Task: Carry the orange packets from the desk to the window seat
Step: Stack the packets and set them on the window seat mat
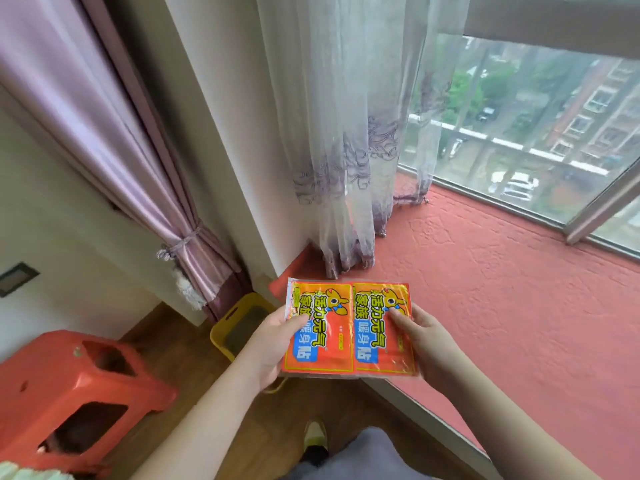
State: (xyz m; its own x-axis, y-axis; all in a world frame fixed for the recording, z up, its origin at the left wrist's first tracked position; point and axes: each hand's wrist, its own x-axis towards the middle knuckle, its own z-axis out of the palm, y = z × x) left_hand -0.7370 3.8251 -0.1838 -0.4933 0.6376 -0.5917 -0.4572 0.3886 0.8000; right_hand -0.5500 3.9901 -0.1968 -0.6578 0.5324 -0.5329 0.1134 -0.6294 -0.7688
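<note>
Two orange packets with blue and yellow print are held side by side in front of me, above the near left corner of the window seat [502,289]. My left hand [273,344] grips the left packet [320,337] with the thumb on its face. The right packet [379,344] is gripped the same way by my right hand [429,341]. The window seat is a red textured ledge running along the window to the right. The desk is out of view.
A sheer white curtain [346,150] hangs onto the seat's far left end. A purple drape [114,140] is tied back at left. A yellow bin [239,323] stands on the wooden floor below the packets. A red plastic stool [69,386] sits at lower left.
</note>
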